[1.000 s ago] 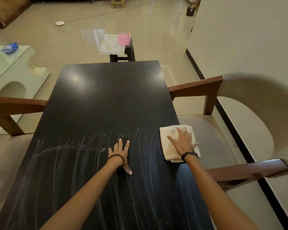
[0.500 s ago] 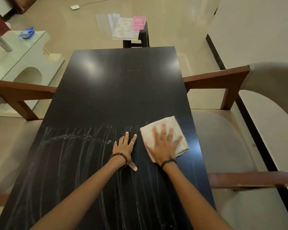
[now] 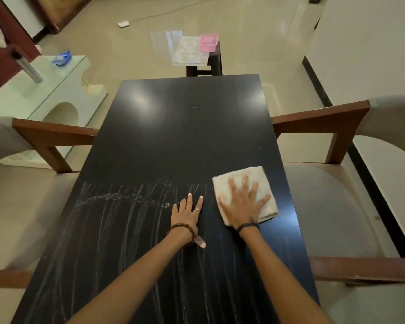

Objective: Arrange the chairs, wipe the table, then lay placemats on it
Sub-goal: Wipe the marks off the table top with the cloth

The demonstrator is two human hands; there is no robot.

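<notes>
A long black table (image 3: 182,136) runs away from me, its near half streaked with pale wet wipe marks. My right hand (image 3: 242,203) lies flat with spread fingers on a folded cream cloth (image 3: 261,181) near the table's right edge. My left hand (image 3: 187,210) rests flat on the bare tabletop just left of the cloth. A cushioned wooden armchair (image 3: 332,206) stands at the right side, and another armchair (image 3: 31,183) stands at the left side. Patterned placemats (image 3: 188,51) lie on a dark stool (image 3: 214,64) beyond the far end.
A pink plastic box (image 3: 208,42) sits on the stool beside the placemats. A pale glass-topped stand (image 3: 45,90) with a blue object (image 3: 61,59) is at the left. A white wall (image 3: 360,43) with dark skirting runs along the right. A small white device (image 3: 123,24) lies on the floor.
My right hand slid the cloth left from the table's right edge, then forward and slightly right. My left hand stayed flat in place. The view tilted up slightly.
</notes>
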